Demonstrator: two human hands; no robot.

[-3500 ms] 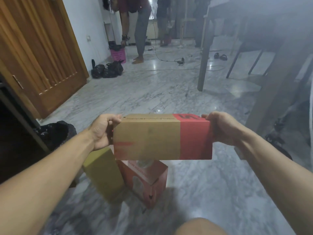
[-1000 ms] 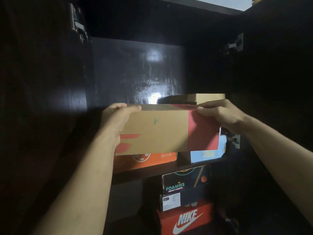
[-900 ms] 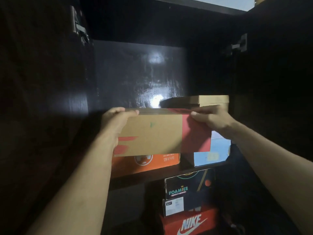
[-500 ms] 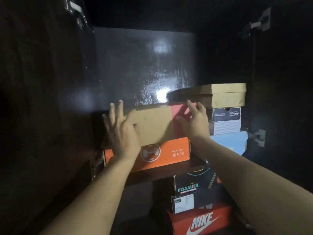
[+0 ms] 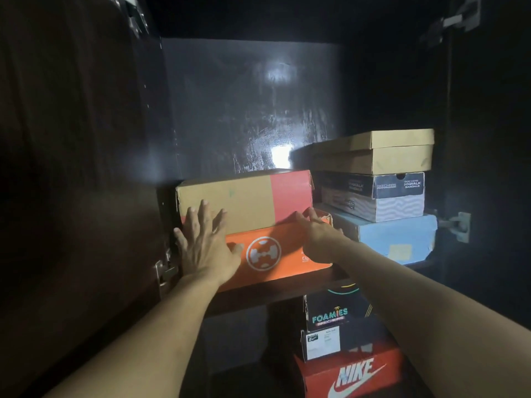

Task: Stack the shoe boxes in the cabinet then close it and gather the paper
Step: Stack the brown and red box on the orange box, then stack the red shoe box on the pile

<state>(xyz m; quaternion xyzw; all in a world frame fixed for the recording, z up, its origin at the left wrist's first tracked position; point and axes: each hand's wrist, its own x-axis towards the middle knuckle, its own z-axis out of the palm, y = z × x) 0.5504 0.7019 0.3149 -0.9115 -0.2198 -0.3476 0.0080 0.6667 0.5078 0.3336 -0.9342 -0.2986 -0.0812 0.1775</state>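
A tan and red shoe box (image 5: 244, 196) lies on top of an orange shoe box (image 5: 275, 254) on the upper shelf (image 5: 273, 294) of the dark cabinet. My left hand (image 5: 205, 245) is spread flat, fingers apart, against the front of both boxes at their left end. My right hand (image 5: 319, 234) rests with fingers extended at the seam between the two boxes, near their right end. Neither hand grips anything.
To the right on the same shelf stand a light blue box (image 5: 396, 239), a Skechers box (image 5: 382, 196) and a tan box (image 5: 379, 153) stacked. Below are a Foamies box (image 5: 333, 314) and a red Nike box (image 5: 353, 374). Door hinges (image 5: 459, 225) show on both sides.
I carried the tan and red box from the floor area into the cabinet, set it on the orange box and let go. My flat hands have slid lower down its front.
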